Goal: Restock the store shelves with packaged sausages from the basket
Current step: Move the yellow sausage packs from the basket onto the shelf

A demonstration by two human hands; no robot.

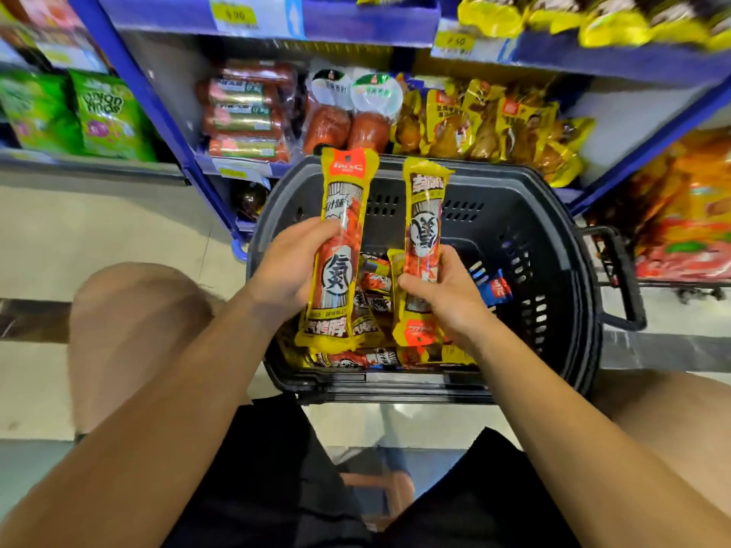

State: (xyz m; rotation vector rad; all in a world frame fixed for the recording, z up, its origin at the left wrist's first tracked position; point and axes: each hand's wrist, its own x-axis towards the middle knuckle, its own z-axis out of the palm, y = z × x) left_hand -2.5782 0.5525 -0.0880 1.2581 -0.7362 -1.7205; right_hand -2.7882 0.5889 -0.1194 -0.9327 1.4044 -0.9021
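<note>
Yellow shiny plastic wraps each long sausage pack, and two of them are up in the air above the black plastic basket (553,247). The left hand (288,267) grips the left yellow sausage pack (339,251) around its middle, fingers curled over the front. The right hand (447,290) holds the right yellow sausage pack (425,215) lower down, near its bottom end, with the thumb on one side and fingers on the other. Both packs stand almost straight up, side by side, not touching.

These packs look light and a bit stiff, because the sausage inside keeps them straight. The wrap looks smooth, so it may slip. Holding the thick middle seems safest; the flat crimped ends would bend.

Both arms reach forward from the near side, over bent knees. More yellow packs (372,357) lie in the basket bottom. Just beyond the basket is the blue metal shelf (166,124), with red sausage rolls (245,112) already on it.
</note>
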